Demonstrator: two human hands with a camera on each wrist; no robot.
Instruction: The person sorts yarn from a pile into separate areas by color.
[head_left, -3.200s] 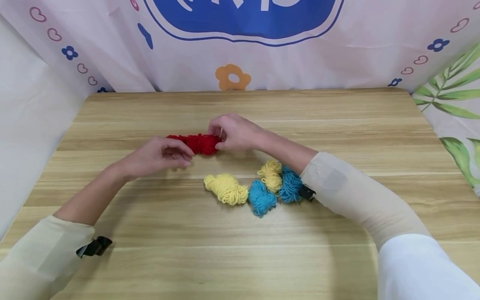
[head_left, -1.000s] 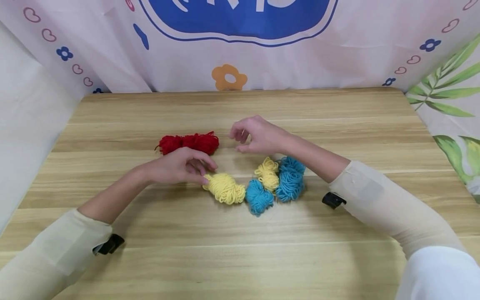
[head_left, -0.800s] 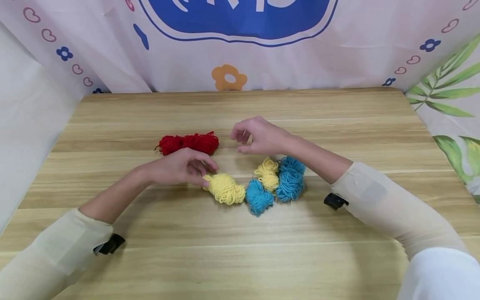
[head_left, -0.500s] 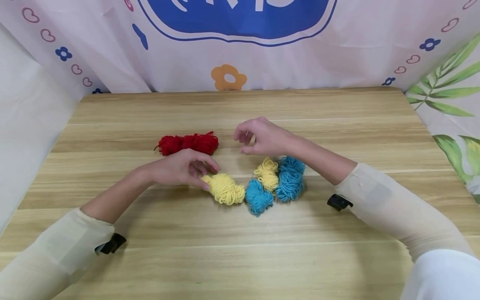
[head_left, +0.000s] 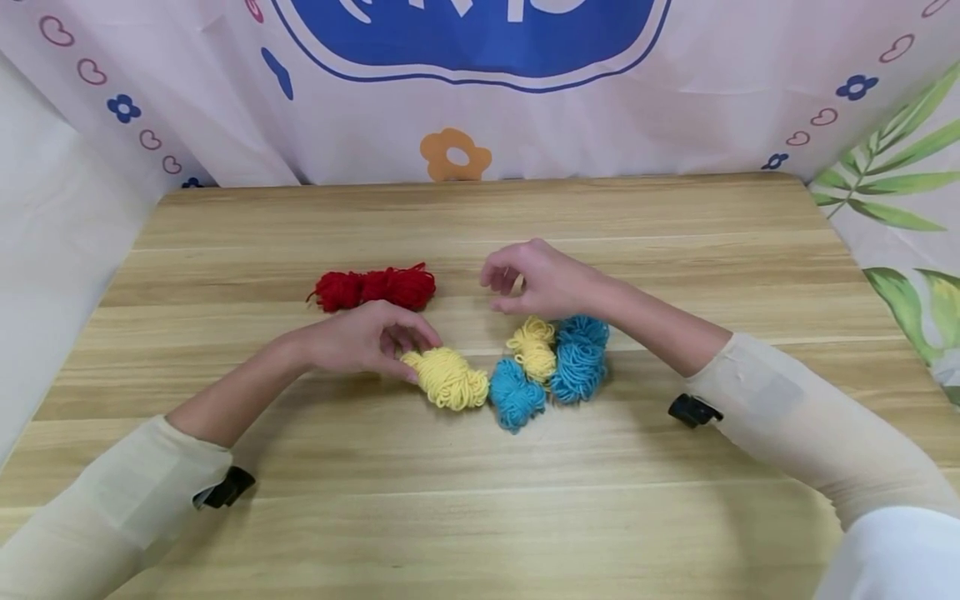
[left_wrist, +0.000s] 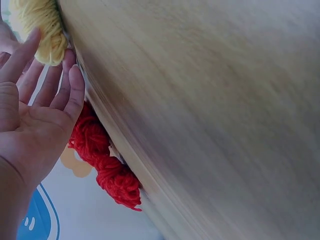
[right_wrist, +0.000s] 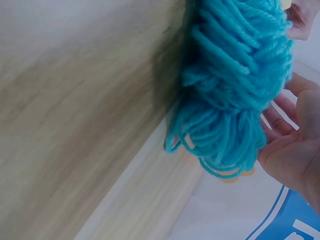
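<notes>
In the head view my left hand [head_left: 367, 337] is at the left end of a pale yellow yarn hank [head_left: 450, 379], thumb on the near side and index fingertip at its top. The left wrist view has these fingers loosely extended beside the yellow yarn [left_wrist: 42, 30]. My right hand [head_left: 551, 279] hovers with loosely bent fingers and nothing in them, behind a small yellow hank [head_left: 535, 350] and a large blue hank [head_left: 580, 358]. A smaller blue hank [head_left: 517, 396] lies between the two yellow ones. Beyond the left hand lies a red hank [head_left: 375, 287], tied at its middle.
All the yarn lies on a wood-grain table [head_left: 480, 517]. A printed cloth [head_left: 360, 133] hangs along the table's back edge. Each forearm wears a beige sleeve with a black wrist camera, the left camera [head_left: 225, 487] and the right camera [head_left: 693, 410].
Both hands have left the red hank, which now lies alone. My left hand has come nearer to the larger yellow hank. My right hand has drawn back to the right.
</notes>
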